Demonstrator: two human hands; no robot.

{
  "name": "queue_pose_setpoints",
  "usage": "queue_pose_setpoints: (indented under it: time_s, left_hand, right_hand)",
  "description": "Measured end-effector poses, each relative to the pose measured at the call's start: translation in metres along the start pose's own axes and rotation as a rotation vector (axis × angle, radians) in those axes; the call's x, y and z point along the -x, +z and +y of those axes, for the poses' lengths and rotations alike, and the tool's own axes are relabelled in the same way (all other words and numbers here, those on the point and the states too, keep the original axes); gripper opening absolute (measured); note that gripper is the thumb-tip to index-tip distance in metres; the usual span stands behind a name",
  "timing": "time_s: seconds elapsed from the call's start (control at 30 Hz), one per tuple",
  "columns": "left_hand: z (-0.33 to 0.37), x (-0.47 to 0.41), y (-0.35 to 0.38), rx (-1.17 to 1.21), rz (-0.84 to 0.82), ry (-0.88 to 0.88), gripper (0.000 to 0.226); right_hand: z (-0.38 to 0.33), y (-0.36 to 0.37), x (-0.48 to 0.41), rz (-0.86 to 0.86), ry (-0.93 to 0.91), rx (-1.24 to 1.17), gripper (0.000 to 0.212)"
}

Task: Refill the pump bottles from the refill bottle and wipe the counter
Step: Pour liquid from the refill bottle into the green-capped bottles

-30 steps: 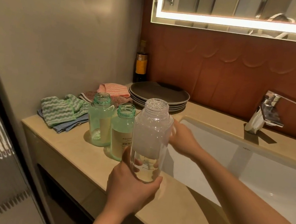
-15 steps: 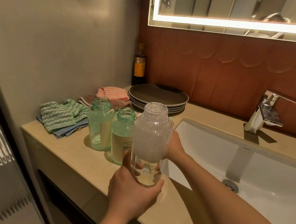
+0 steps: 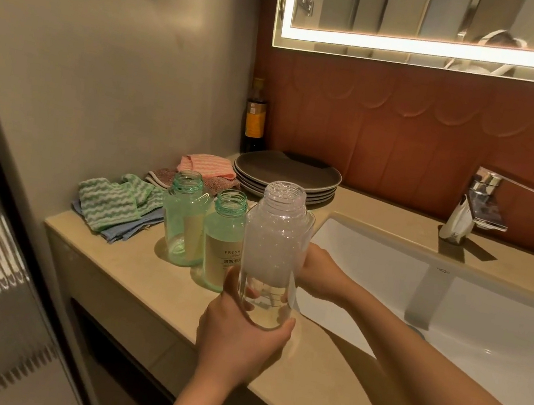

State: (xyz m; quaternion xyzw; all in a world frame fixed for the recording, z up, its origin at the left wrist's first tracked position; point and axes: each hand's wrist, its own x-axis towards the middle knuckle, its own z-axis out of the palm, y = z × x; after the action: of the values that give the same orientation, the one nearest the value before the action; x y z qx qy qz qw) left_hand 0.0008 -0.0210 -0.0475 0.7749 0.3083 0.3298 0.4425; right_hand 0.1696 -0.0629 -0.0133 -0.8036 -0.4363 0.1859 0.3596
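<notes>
A clear refill bottle (image 3: 275, 238), uncapped and foamy inside with a little liquid at the bottom, is held upright above the counter (image 3: 130, 272). My left hand (image 3: 239, 340) grips its base from below. My right hand (image 3: 319, 274) is behind the bottle at mid height, partly hidden by it; whether it holds the bottle or something else cannot be told. Two green pump bottles without pumps stand just left: one (image 3: 184, 223) farther back, one (image 3: 223, 241) with a cream label nearer.
Folded green, blue and pink cloths (image 3: 116, 204) lie at the counter's left end. A stack of grey plates (image 3: 285, 174) and a dark bottle (image 3: 255, 117) stand at the back. The white sink (image 3: 450, 309) with its chrome tap (image 3: 476, 206) lies to the right.
My right hand has drawn in closer behind the refill bottle. The bottle and my left hand stay about where they were.
</notes>
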Motion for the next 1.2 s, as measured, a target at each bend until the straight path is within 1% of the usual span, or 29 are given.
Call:
queue_pose_setpoints:
  time_s: [0.07, 0.13, 0.2, 0.23, 0.3, 0.37, 0.43, 0.5, 0.57, 0.63, 0.67, 0.77, 0.8, 0.9, 1.0, 1.1, 1.2]
  left_hand:
    - [-0.001, 0.0, 0.001, -0.007, 0.001, 0.009, 0.061]
    - [0.0, 0.0, 0.001, -0.024, 0.003, 0.019, 0.062]
    - [0.001, 0.001, 0.002, -0.025, 0.008, 0.018, 0.071]
    - [0.001, 0.002, 0.003, -0.034, 0.018, 0.021, 0.079]
    - [0.003, 0.004, 0.005, -0.067, 0.051, 0.031, 0.093]
    - [0.006, 0.005, 0.004, -0.105, 0.07, 0.073, 0.1]
    - [0.008, 0.006, 0.003, -0.127, 0.071, 0.162, 0.105]
    - [0.006, 0.004, 0.003, -0.02, 0.13, 0.264, 0.105]
    - [0.003, -0.001, 0.001, 0.128, 0.224, 0.348, 0.09]
    - [0.005, -0.008, -0.004, 0.251, 0.274, 0.395, 0.066]
    - [0.006, -0.014, -0.008, 0.306, 0.303, 0.41, 0.061]
    - [0.011, -0.034, -0.021, 0.412, 0.358, 0.353, 0.061]
    - [0.012, -0.041, -0.025, 0.41, 0.356, 0.32, 0.06]
    - [0.012, -0.058, -0.029, 0.297, 0.328, 0.23, 0.054]
    - [0.01, -0.062, -0.027, 0.238, 0.255, 0.178, 0.05]
    - [0.005, -0.061, -0.023, 0.139, 0.22, 0.197, 0.065]
    - [-0.001, -0.063, -0.018, 0.111, 0.216, 0.192, 0.084]
  right_hand:
    - [-0.005, -0.008, 0.008, 0.043, -0.008, -0.053, 0.046]
    - [-0.018, -0.018, 0.02, 0.107, -0.008, -0.231, 0.04]
    - [-0.034, -0.027, 0.036, 0.125, -0.011, -0.384, 0.046]
    - [-0.042, -0.03, 0.044, 0.114, -0.03, -0.434, 0.048]
    - [-0.056, -0.032, 0.063, 0.072, -0.088, -0.517, 0.052]
    - [-0.064, -0.027, 0.078, 0.041, -0.19, -0.557, 0.061]
    - [-0.066, -0.017, 0.084, 0.077, -0.276, -0.529, 0.068]
    - [-0.062, -0.003, 0.085, 0.157, -0.307, -0.422, 0.086]
    - [-0.061, 0.01, 0.086, 0.233, -0.307, -0.339, 0.1]
    - [-0.062, 0.02, 0.086, 0.283, -0.324, -0.356, 0.104]
    - [-0.062, 0.024, 0.085, 0.299, -0.334, -0.369, 0.104]
    - [-0.062, 0.03, 0.081, 0.334, -0.324, -0.357, 0.101]
    - [-0.062, 0.032, 0.08, 0.347, -0.314, -0.344, 0.1]
    - [-0.063, 0.036, 0.077, 0.417, -0.311, -0.287, 0.097]
    - [-0.06, 0.035, 0.077, 0.46, -0.333, -0.247, 0.091]
    - [-0.056, 0.029, 0.079, 0.47, -0.338, -0.213, 0.087]
    - [-0.053, 0.022, 0.084, 0.463, -0.336, -0.204, 0.084]
